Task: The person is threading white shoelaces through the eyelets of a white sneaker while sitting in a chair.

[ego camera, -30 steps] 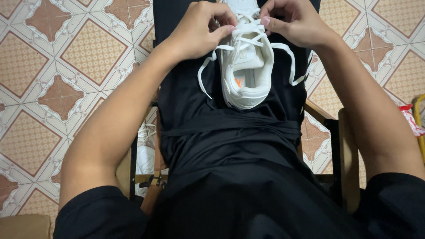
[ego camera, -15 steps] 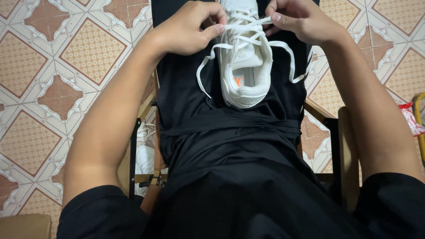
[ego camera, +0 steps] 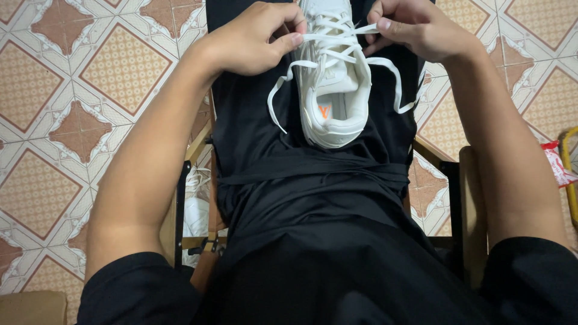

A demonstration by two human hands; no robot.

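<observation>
The white sneaker (ego camera: 335, 84) lies heel-toward-you on your lap. Your left hand (ego camera: 250, 39) and right hand (ego camera: 418, 27) each pinch the white lace (ego camera: 337, 37) taut across the upper eyelets — lacing looks nearly finished, but both ends dangle untied — no knot yet.

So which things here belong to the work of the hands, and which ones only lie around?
In the work:
- white sneaker on the lap
- white laces, pinched by left hand and right hand

Lying about:
- second white shoe on the tiled floor, under the wooden chair
- red and white packet at the right edge
</observation>
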